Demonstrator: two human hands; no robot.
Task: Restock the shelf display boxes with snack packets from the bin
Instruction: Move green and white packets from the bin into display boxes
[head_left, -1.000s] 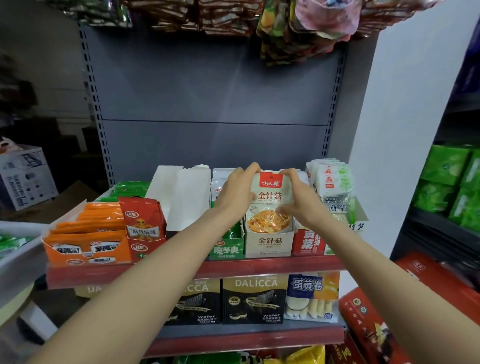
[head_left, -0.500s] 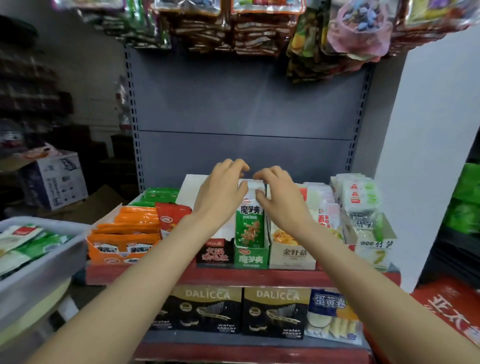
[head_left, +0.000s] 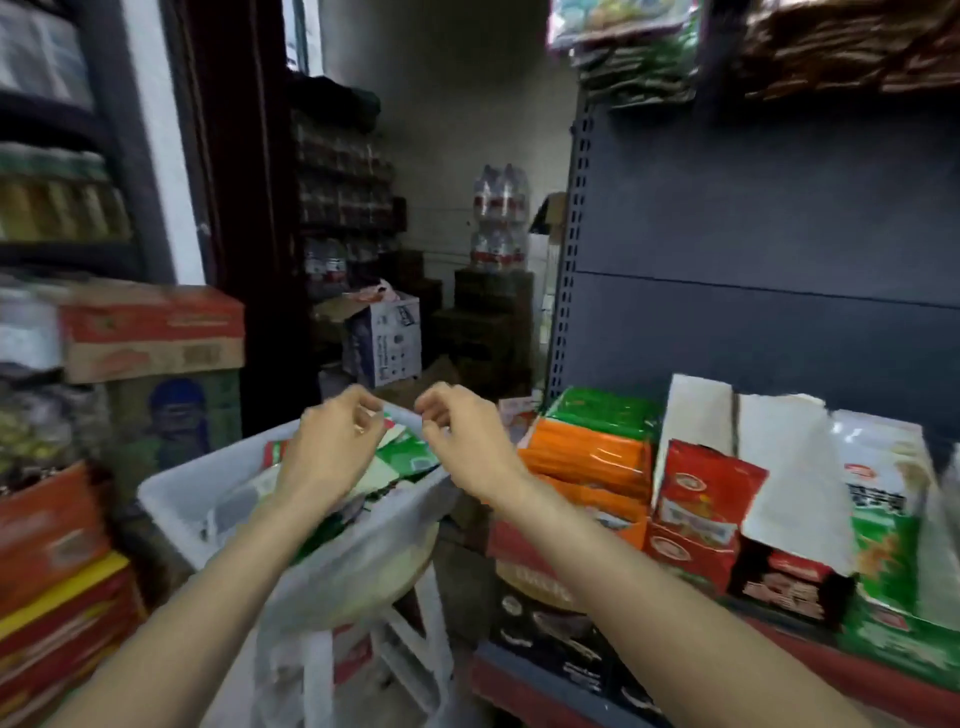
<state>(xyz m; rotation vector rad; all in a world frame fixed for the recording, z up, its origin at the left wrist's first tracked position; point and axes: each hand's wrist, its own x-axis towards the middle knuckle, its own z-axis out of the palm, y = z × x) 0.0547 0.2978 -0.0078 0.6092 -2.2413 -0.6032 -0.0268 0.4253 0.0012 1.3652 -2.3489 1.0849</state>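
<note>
- A white plastic bin (head_left: 171, 499) is shown low in the frame, raised on a stool, and is taken here as the landmark.
- Snack packets (head_left: 408, 460), green and white among them, are seen heaped inside the bin, so stock is left to be moved.
- The left hand (head_left: 332, 452) is held above the bin's far edge, its fingers (head_left: 358, 402) loosely curled with nothing visibly held.
- The right hand (head_left: 462, 441) is held just right of it, over the bin's right corner, fingers likewise curled and apparently empty; blur prevents certainty.
- To the right of the bin, the shelf (head_left: 883, 670) is seen carrying display boxes: an orange box (head_left: 587, 457) looks full, and a red box (head_left: 701, 499) nearby holds packets.
- The restocking is judged partly done; another pick from the bin appears to be the step in hand.
</note>
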